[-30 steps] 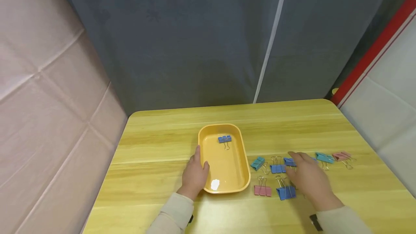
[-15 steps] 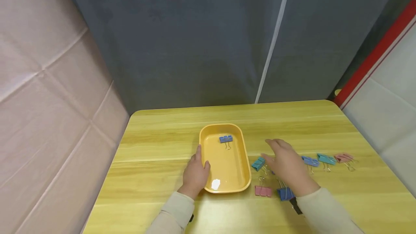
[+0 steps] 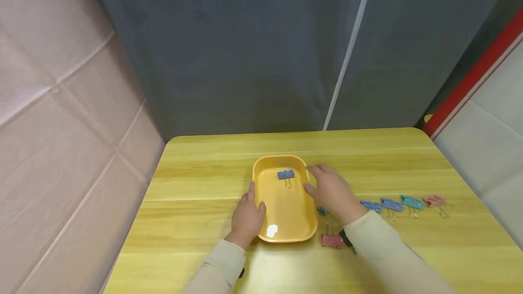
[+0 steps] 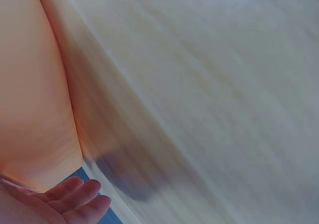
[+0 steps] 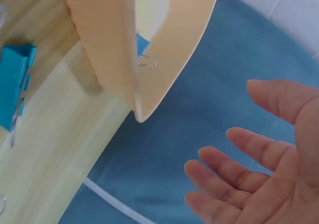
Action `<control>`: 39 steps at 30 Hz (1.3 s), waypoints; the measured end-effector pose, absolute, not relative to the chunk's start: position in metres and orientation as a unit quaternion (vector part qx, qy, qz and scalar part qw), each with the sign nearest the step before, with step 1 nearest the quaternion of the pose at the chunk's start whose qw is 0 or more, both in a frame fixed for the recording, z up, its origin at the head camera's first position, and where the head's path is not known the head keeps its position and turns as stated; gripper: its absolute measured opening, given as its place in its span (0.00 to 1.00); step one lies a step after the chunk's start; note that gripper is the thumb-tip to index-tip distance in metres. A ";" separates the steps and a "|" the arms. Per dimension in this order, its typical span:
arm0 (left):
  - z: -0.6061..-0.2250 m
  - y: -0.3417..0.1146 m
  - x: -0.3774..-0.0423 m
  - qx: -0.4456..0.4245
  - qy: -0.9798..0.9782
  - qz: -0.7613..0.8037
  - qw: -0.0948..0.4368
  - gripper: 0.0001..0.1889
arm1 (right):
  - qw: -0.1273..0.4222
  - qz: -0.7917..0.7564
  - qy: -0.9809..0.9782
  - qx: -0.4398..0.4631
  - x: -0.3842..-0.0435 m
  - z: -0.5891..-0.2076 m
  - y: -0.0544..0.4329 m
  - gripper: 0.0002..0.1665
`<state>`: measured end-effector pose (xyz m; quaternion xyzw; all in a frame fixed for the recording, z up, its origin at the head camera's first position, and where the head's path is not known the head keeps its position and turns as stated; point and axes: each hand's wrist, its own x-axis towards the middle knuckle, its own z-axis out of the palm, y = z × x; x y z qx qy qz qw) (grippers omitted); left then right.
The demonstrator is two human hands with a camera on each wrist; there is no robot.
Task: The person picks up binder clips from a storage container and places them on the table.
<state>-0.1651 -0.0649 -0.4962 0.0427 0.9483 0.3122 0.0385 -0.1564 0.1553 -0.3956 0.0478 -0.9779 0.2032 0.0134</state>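
Observation:
A yellow tray [image 3: 286, 212] sits on the wooden table with one blue binder clip [image 3: 286, 174] inside, near its far end. My left hand [image 3: 247, 217] rests at the tray's left side, index finger straight along the outer wall and thumb over the rim. In the left wrist view, its fingers [image 4: 89, 204] extend beside the tray wall. By the right rim is my right hand [image 3: 331, 192], fingers spread and holding nothing. A teal clip [image 3: 323, 210] lies partly hidden beneath it. A pink clip [image 3: 332, 240] sits nearer the front, and my right wrist covers most of another blue clip.
Right of the right hand, a row of binder clips lies on the table [image 3: 196, 185]: blue [image 3: 371, 206], another blue [image 3: 392, 204], teal [image 3: 412, 202] and pink [image 3: 435, 201]. A dark curtain [image 3: 245, 58] stands behind the table, with pale walls at both sides.
My right hand has moved left from above the clips to the tray's right rim, uncovering blue clips on the right. The left hand stays at the tray.

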 end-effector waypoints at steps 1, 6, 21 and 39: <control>-0.496 -0.065 -0.165 0.043 0.948 0.313 0.037 0.34 | 0.008 0.202 -0.978 0.049 -0.159 -0.396 0.153 0.32; -0.498 -0.064 -0.167 0.041 0.948 0.313 0.036 0.34 | -0.013 0.191 -0.980 0.060 -0.175 -0.400 0.144 0.33; -0.499 -0.064 -0.168 0.037 0.948 0.313 0.038 0.35 | -0.078 0.164 -0.980 0.086 -0.214 -0.415 0.117 0.30; -0.497 -0.063 -0.165 0.049 0.951 0.304 0.035 0.34 | -0.133 0.131 -0.980 0.068 -0.238 -0.430 0.106 0.31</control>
